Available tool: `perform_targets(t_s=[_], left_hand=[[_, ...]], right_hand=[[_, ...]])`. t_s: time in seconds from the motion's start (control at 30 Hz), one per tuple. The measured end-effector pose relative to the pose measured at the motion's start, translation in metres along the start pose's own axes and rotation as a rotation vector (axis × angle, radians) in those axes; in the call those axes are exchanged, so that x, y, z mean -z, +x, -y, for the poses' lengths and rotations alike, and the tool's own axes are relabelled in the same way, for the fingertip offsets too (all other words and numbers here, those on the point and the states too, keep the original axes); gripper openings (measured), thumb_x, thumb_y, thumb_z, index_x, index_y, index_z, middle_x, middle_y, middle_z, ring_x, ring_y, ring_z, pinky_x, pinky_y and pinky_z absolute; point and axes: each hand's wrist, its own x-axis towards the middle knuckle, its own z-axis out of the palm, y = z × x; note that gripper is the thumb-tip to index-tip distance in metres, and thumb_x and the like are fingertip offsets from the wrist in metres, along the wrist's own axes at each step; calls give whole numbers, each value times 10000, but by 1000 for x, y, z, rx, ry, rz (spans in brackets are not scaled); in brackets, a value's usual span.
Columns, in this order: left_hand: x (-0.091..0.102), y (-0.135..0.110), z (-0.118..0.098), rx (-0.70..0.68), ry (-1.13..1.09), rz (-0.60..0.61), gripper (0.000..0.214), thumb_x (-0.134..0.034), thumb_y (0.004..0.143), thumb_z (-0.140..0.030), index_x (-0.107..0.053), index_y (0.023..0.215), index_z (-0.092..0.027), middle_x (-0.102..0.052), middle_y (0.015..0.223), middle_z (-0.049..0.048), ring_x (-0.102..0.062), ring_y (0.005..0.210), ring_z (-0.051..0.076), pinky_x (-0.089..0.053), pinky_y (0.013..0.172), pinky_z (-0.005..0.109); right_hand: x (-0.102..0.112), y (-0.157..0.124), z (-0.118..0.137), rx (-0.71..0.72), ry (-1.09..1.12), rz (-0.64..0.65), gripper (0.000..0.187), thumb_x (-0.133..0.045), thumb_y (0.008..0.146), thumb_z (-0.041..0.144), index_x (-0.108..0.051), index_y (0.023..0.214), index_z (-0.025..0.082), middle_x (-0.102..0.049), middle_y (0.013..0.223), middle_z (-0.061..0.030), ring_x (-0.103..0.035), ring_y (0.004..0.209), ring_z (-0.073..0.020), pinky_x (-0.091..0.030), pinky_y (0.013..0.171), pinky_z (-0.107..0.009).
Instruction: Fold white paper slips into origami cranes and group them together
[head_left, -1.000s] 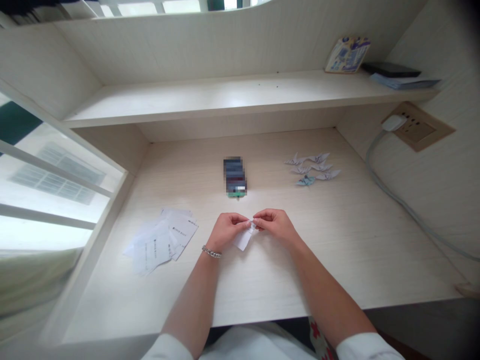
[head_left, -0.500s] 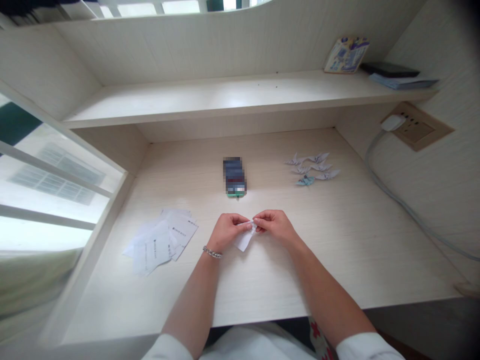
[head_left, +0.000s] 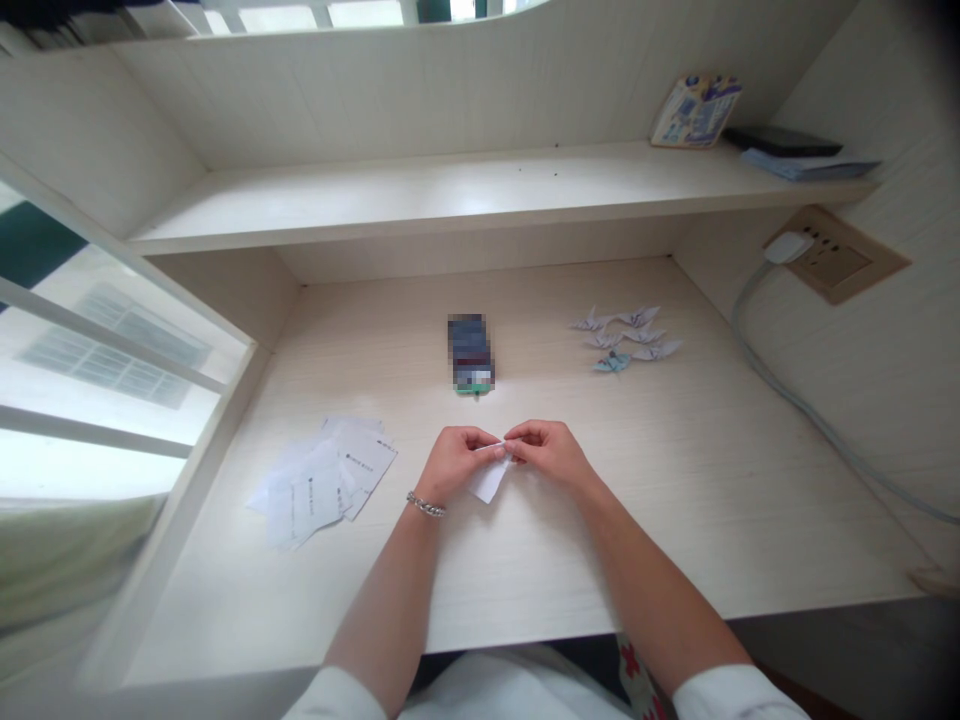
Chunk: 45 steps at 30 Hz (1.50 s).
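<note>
A small folded piece of white paper (head_left: 490,482) is pinched between both hands above the desk's front half. My left hand (head_left: 454,462) grips its upper left side, thumb on top. At its upper right corner, the thumb and fingers of my right hand (head_left: 550,450) close on the paper, the two hands' fingertips nearly touching. Part of the paper is hidden by the fingers. Several folded paper cranes (head_left: 634,338), one of them bluish, lie beyond my right hand. A loose pile of printed white paper sheets (head_left: 322,485) lies left of my left hand.
A phone (head_left: 471,355), its screen blurred out, lies on the desk (head_left: 697,500) beyond my hands. Above runs a shelf (head_left: 390,195) holding a small box (head_left: 696,110) and a dark flat item on papers. A grey cable (head_left: 802,400) hangs from the wall socket (head_left: 840,255) at right.
My right thumb and fingertips have shifted slightly left over the paper's top corner. The left hand keeps its grip, and the other things lie as before.
</note>
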Motion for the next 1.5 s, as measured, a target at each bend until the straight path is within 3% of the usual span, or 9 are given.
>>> perform_targets(t_s=[0.37, 0.8, 1.2, 1.5], left_hand=[[5, 1, -1, -7, -80, 70, 373, -728, 623, -323, -695, 926, -107, -708, 866, 101, -631, 716, 189, -458, 586, 251], [3, 2, 1, -5, -50, -41, 313, -643, 707, -407, -712, 761, -106, -705, 726, 95, -614, 647, 180, -434, 549, 246], [-3, 1, 1, -29, -17, -57, 331, -629, 719, -424, -717, 821, -121, -705, 764, 90, -598, 653, 170, -413, 534, 233], [7, 0, 0, 23, -91, -86, 318, -655, 686, -411, -711, 777, -111, -680, 692, 72, -555, 575, 143, -381, 496, 225]], right_hand=[[1, 4, -7, 7, 75, -59, 213, -713, 637, 312, -698, 767, 144, -677, 610, -31, -603, 530, -153, -492, 533, -266], [0, 3, -6, 23, 110, -84, 219, -728, 621, 319, -698, 746, 141, -676, 603, -41, -619, 555, -165, -510, 550, -279], [0, 4, -5, 27, 137, -54, 245, -727, 632, 347, -686, 763, 144, -669, 607, -36, -624, 570, -159, -520, 565, -285], [16, 5, -3, 78, 202, -155, 293, -715, 653, 379, -663, 845, 164, -688, 727, -55, -621, 623, -151, -521, 617, -297]])
